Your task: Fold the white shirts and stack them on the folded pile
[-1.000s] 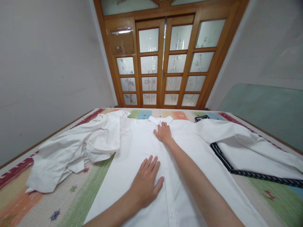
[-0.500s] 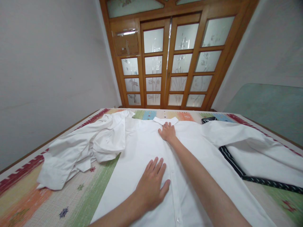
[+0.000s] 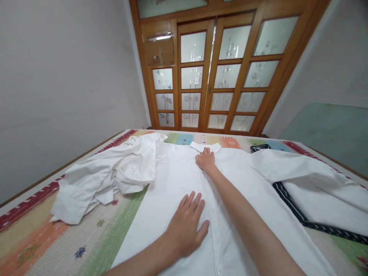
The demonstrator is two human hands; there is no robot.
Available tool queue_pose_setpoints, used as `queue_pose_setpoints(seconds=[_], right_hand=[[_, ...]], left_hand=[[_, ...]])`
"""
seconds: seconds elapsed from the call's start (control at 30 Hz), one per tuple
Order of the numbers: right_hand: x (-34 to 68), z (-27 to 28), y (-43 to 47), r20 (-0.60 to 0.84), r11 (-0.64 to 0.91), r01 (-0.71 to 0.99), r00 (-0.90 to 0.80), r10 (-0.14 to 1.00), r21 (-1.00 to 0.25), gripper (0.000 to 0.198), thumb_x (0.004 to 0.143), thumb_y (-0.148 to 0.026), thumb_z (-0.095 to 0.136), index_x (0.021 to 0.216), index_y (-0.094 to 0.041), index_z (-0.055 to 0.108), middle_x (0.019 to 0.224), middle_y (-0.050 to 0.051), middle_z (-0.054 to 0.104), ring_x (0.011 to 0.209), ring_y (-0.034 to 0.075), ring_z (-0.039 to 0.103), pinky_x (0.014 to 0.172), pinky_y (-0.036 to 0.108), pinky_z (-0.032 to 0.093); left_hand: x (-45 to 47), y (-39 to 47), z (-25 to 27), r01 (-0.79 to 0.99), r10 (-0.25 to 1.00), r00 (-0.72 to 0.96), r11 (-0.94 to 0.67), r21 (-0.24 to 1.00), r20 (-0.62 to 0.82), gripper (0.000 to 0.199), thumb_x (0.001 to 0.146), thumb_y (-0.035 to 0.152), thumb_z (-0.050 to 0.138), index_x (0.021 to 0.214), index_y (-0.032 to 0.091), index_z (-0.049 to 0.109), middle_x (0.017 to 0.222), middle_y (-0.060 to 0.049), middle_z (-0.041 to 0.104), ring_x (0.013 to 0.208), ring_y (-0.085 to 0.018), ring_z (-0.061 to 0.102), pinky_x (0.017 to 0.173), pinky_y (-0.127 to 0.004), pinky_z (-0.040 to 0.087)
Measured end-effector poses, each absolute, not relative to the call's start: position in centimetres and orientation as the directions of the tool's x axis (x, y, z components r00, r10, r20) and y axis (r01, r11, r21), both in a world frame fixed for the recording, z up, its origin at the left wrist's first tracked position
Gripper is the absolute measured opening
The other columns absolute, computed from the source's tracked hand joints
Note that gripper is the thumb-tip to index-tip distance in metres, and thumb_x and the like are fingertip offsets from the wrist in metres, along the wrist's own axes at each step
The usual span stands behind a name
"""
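A white button-up shirt (image 3: 169, 184) lies spread out, front side up, its collar (image 3: 205, 147) at the far end and its button placket running toward me. My left hand (image 3: 188, 226) rests flat on the shirt's front, left of the placket, with fingers stretched out and thumb apart. Farther off, my right hand (image 3: 206, 159) is at the neck, just below the collar, its fingers bent and closed on the cloth. The left sleeve in view (image 3: 109, 172) is bunched and wrinkled, while the right sleeve (image 3: 299, 165) reaches out to the side.
Beneath the shirt is a patterned, striped cloth (image 3: 115, 230) covering the table. A white item with black patterned trim (image 3: 293, 207) lies partly under the right sleeve. Beyond stand wooden doors with glass panes (image 3: 214, 80); a pale green panel (image 3: 333, 130) is at right.
The view has turned slightly, so everything sits a little farther right in the picture. Both hands stay at nearly the same spots on the shirt.
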State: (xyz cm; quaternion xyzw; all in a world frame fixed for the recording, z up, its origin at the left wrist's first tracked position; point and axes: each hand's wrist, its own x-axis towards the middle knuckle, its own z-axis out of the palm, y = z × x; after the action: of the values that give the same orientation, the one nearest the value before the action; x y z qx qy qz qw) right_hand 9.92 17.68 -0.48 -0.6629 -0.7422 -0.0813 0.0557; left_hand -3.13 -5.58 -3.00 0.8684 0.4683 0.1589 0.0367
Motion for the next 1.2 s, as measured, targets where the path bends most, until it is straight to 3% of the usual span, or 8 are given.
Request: queue_pose_setpoints(seconds=[0.63, 0.8, 0.97, 1.2], right_hand=[[10.8, -1.1, 16.5, 0.201, 0.158, 0.987, -0.147, 0.969, -0.041, 0.056, 0.096, -0.039, 0.026, 0.129, -0.008, 0.058, 0.139, 0.022, 0.05, 0.13, 0.035, 0.038, 0.103, 0.046, 0.029], [12.1, -1.6, 15.7, 0.175, 0.181, 0.982, -0.168, 0.97, -0.059, 0.057, 0.097, -0.042, 0.028, 0.14, -0.009, 0.046, 0.148, 0.018, 0.043, 0.128, 0.032, 0.042, 0.103, 0.044, 0.031], [13.1, -1.9, 15.7, 0.134, 0.217, 0.974, -0.207, 0.969, -0.068, 0.058, 0.097, -0.044, 0.028, 0.146, -0.014, 0.038, 0.156, 0.011, 0.032, 0.138, 0.029, 0.032, 0.107, 0.043, 0.028], [12.9, -2.2, 16.2, 0.083, 0.204, 0.974, -0.196, 0.977, -0.101, 0.065, 0.097, -0.048, 0.026, 0.149, -0.009, 0.03, 0.159, 0.012, 0.023, 0.144, 0.025, 0.023, 0.114, 0.039, 0.018]], left_hand=[[-3.0, -5.6, -3.2, 0.795, 0.818, 0.502, -0.564, 0.222, 0.279, 0.052, 0.098, 0.045, 0.037, 0.142, 0.019, 0.043, 0.153, -0.009, 0.038, 0.144, -0.026, 0.029, 0.117, -0.047, 0.03], [-2.9, -5.5, -3.1, 0.797, 0.818, 0.507, -0.565, 0.212, 0.273, 0.051, 0.097, 0.045, 0.038, 0.14, 0.018, 0.045, 0.152, -0.01, 0.039, 0.143, -0.027, 0.03, 0.116, -0.047, 0.03], [-2.9, -5.5, -2.9, 0.801, 0.815, 0.506, -0.566, 0.195, 0.283, 0.051, 0.097, 0.045, 0.038, 0.139, 0.016, 0.046, 0.15, -0.011, 0.042, 0.141, -0.028, 0.034, 0.115, -0.047, 0.032], [-3.0, -5.5, -3.0, 0.799, 0.81, 0.509, -0.57, 0.192, 0.291, 0.052, 0.097, 0.045, 0.037, 0.14, 0.017, 0.045, 0.15, -0.011, 0.043, 0.141, -0.028, 0.034, 0.115, -0.047, 0.032]])
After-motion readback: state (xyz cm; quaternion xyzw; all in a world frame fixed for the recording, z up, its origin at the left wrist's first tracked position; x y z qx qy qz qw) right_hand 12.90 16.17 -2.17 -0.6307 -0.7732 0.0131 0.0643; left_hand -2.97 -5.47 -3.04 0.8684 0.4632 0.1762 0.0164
